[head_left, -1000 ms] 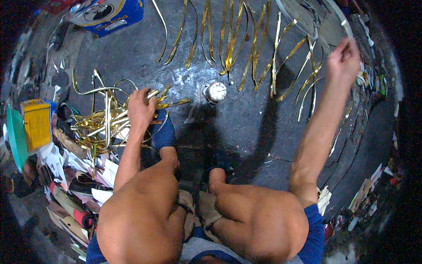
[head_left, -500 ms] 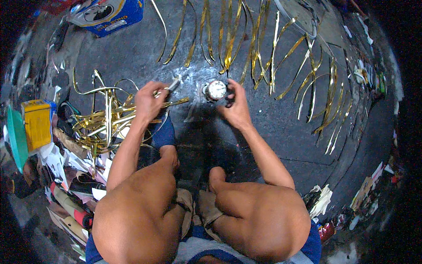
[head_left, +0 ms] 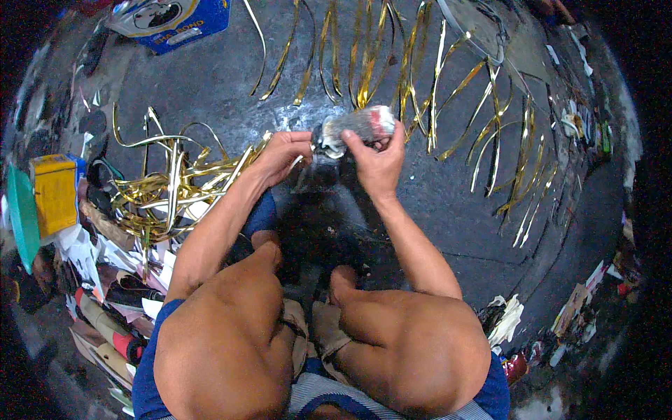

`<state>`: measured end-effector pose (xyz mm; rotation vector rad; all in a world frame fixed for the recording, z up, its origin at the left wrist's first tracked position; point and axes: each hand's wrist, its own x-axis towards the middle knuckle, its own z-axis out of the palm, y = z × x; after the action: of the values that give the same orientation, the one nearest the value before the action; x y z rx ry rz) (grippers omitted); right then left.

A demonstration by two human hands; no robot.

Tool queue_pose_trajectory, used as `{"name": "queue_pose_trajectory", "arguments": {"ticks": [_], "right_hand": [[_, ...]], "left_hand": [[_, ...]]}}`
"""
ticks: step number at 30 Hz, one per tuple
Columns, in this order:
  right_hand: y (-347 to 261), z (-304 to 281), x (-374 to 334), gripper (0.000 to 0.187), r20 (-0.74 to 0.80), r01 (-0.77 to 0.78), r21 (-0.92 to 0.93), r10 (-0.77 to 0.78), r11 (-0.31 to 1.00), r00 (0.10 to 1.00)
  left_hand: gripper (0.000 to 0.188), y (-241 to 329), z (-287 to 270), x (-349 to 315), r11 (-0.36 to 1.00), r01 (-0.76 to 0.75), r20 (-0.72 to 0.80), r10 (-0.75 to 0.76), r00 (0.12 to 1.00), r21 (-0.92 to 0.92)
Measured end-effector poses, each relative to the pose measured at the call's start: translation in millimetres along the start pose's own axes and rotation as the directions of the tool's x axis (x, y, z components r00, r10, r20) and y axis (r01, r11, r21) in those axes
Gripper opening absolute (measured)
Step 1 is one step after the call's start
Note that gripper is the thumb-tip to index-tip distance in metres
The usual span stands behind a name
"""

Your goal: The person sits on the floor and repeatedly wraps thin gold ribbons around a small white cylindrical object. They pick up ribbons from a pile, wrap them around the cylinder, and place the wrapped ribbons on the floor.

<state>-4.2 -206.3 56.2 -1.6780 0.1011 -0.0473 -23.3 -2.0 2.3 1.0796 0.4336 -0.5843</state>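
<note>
My right hand [head_left: 380, 157] grips a small grimy can [head_left: 364, 127] with red and white patches, tipped on its side above the floor. Its crusted whitish end points left. My left hand [head_left: 283, 155] is closed, fingertips at that end; a thin pale stick [head_left: 299, 161] shows partly under the fingers, the rest hidden. Left of that hand lies a tangled heap of shiny gold strips [head_left: 171, 182]. Beyond the can, more gold strips [head_left: 364, 56] hang or lie in a spread row curving to the right.
A blue tin [head_left: 185, 28] stands at the far left. At the left edge are a yellow tin [head_left: 54, 196] and a green piece [head_left: 22, 217]. Scraps and sandal-like pieces [head_left: 105, 322] pile up beside my left leg. More scraps [head_left: 511, 318] lie at the right.
My right hand has lifted the can off the floor and tipped it sideways. My left hand has moved right, to the can's end; the stick it held is now mostly hidden.
</note>
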Motion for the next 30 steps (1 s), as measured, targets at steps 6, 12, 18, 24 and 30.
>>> {"name": "queue_pose_trajectory", "arguments": {"ticks": [6,12,18,24,30], "right_hand": [[5,-14,-9,0.068,-0.117,-0.007,-0.236,-0.021,0.972,0.993],[38,-64,3,0.066,-0.227,-0.007,-0.300,-0.065,0.954,0.972],[24,-25,0,0.071,0.066,0.065,-0.262,-0.049,0.963,0.997],[49,-19,-12,0.064,0.354,0.535,-0.481,-0.405,0.694,0.843],[45,-14,-18,0.058,0.291,0.256,-0.366,-0.151,0.895,0.945]], "left_hand": [[0.046,1,-4,-31,0.897,0.227,0.243,-0.141,0.960,-0.378],[0.020,18,6,3,0.847,-0.142,0.095,0.109,0.990,0.512],[0.017,-9,-6,49,0.479,-0.119,-0.024,0.282,0.959,0.870],[0.033,2,19,36,0.299,-0.172,0.077,0.306,0.949,0.939],[0.066,-6,32,17,0.286,-0.716,0.403,0.669,0.625,0.636]]}}
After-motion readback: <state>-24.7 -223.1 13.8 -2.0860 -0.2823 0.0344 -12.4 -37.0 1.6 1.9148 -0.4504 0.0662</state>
